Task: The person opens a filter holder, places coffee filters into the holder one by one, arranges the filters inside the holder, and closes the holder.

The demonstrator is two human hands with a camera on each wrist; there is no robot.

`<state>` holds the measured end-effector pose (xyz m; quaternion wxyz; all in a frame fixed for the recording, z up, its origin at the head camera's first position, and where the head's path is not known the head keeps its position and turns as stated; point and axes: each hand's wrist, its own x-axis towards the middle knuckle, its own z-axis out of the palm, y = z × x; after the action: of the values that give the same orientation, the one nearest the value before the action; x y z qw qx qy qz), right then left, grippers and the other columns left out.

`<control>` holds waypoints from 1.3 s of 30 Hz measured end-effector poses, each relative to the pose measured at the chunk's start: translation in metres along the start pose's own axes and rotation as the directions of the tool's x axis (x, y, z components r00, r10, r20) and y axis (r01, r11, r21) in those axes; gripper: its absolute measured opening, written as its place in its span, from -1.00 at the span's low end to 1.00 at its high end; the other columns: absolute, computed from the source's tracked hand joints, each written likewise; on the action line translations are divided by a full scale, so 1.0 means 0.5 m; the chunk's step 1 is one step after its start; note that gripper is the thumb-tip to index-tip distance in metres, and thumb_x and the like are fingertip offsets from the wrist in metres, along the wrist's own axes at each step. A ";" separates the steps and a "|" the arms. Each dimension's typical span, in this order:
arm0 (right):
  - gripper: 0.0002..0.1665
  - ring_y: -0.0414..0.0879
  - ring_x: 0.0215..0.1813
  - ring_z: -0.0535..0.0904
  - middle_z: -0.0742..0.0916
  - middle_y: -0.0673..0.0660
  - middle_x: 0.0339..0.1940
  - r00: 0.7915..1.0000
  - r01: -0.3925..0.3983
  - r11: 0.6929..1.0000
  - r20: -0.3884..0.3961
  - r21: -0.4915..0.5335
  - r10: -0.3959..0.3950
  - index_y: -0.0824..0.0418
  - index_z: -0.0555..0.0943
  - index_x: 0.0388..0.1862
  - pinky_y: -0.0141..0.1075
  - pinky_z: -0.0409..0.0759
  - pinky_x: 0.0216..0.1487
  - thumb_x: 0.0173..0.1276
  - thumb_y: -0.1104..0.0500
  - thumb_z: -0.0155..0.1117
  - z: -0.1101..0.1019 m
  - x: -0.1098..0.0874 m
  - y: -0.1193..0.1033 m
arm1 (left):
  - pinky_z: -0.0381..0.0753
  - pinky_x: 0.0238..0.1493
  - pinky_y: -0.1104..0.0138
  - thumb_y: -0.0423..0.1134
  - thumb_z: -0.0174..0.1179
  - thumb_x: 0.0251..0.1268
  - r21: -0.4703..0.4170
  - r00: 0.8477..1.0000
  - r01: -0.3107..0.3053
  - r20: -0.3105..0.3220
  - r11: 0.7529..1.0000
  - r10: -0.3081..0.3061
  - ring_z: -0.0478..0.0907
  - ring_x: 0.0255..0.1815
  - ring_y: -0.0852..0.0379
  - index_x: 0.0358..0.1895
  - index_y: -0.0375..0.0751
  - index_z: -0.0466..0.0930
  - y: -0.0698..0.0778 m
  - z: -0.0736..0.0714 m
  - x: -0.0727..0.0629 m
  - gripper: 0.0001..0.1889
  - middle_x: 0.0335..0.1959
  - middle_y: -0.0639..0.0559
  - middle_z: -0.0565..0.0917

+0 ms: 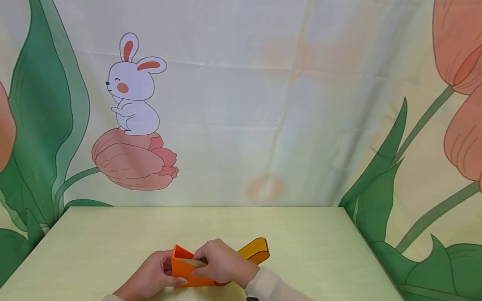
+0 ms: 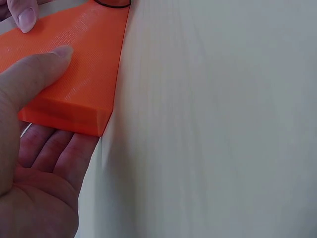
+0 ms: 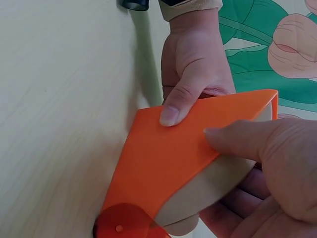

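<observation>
A wedge-shaped orange plastic case (image 1: pixel 182 271) is held low over the front of the table. My left hand (image 1: pixel 150 274) grips its left end, thumb across the near face and fingers behind and beneath, as the left wrist view confirms. My right hand (image 1: pixel 220 261) pinches the slanted upper edge, its thumb on the orange face. A tan flat piece (image 3: pixel 210 186) with a curved outline shows along that edge, in front of the right fingers. A rounded amber handle (image 1: pixel 260 249) sticks out to the right behind the right wrist. A translucent orange disc (image 3: pixel 121 225) with a small pin sits at the case's corner.
The pale wooden table (image 1: pixel 312 242) extends around both hands. Behind it hangs a cloth backdrop (image 1: pixel 226 104) printed with a rabbit and tulips, which also runs along the right side.
</observation>
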<state>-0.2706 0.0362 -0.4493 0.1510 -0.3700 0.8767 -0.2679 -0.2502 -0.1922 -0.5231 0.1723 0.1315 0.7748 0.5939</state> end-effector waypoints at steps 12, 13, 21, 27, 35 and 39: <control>-0.88 -0.35 -0.53 0.43 0.71 -0.20 -0.51 1.000 0.006 1.000 0.004 -0.002 -0.006 0.11 0.83 -0.20 -0.54 0.45 -0.46 0.29 0.17 0.53 -0.003 -0.005 -0.001 | 0.74 0.06 0.35 -0.14 0.56 0.09 0.019 1.000 -0.010 -0.009 1.000 0.010 0.73 0.01 0.04 0.22 -0.24 0.60 -0.004 0.000 0.001 -0.39 0.11 -0.07 0.75; -0.88 -0.36 -0.52 0.44 0.72 -0.20 -0.50 1.000 0.010 1.000 0.005 -0.001 -0.010 0.11 0.83 -0.20 -0.54 0.46 -0.44 0.29 0.17 0.53 -0.004 -0.005 -0.001 | 0.74 0.06 0.35 -0.14 0.56 0.08 0.018 1.000 -0.009 -0.009 1.000 0.009 0.73 0.01 0.04 0.22 -0.24 0.60 -0.004 0.000 0.001 -0.39 0.11 -0.07 0.75; -0.88 -0.43 -0.47 0.58 0.78 -0.14 -0.47 1.000 0.012 0.995 0.004 0.101 -0.013 0.18 0.82 -0.23 -0.58 0.60 -0.31 0.26 0.21 0.54 -0.021 -0.015 0.005 | 0.74 0.05 0.35 -0.15 0.55 0.09 -0.008 1.000 -0.015 0.002 1.000 0.015 0.73 0.01 0.02 0.22 -0.26 0.60 -0.005 0.000 0.001 -0.39 0.11 -0.09 0.75; -0.84 -0.39 -0.41 0.68 0.83 -0.07 -0.42 0.999 -0.032 0.976 -0.001 0.214 0.033 0.21 0.82 -0.19 -0.54 0.67 -0.28 0.23 0.26 0.54 -0.037 -0.024 0.005 | 0.74 0.06 0.33 -0.18 0.56 0.09 -0.021 1.000 -0.025 0.002 0.999 0.025 0.73 0.01 0.02 0.21 -0.26 0.61 -0.003 0.001 0.002 -0.41 0.10 -0.09 0.75; -0.79 -0.40 -0.32 0.68 0.84 -0.07 -0.31 0.998 -0.049 0.981 -0.038 0.187 0.057 0.19 0.81 -0.14 -0.54 0.66 -0.18 0.24 0.22 0.55 -0.065 -0.044 0.007 | 0.74 0.06 0.34 -0.24 0.56 0.07 -0.028 0.999 -0.041 -0.004 0.999 0.041 0.73 -0.01 0.03 0.20 -0.26 0.62 -0.009 0.001 0.003 -0.42 0.09 -0.09 0.77; -0.78 -0.37 -0.22 0.70 0.84 -0.08 -0.22 0.994 -0.033 0.995 -0.098 0.097 0.042 0.13 0.81 -0.12 -0.53 0.66 -0.08 0.24 0.17 0.56 -0.089 -0.063 0.009 | 0.74 0.07 0.34 -0.22 0.56 0.07 -0.022 1.000 -0.028 -0.011 0.999 0.028 0.72 -0.03 0.04 0.20 -0.25 0.63 -0.009 0.002 0.003 -0.42 0.08 -0.07 0.77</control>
<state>-0.2723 0.0774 -0.4137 0.1296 -0.3319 0.8761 -0.3247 -0.2512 -0.1919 -0.5277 0.1612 0.1374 0.7672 0.6054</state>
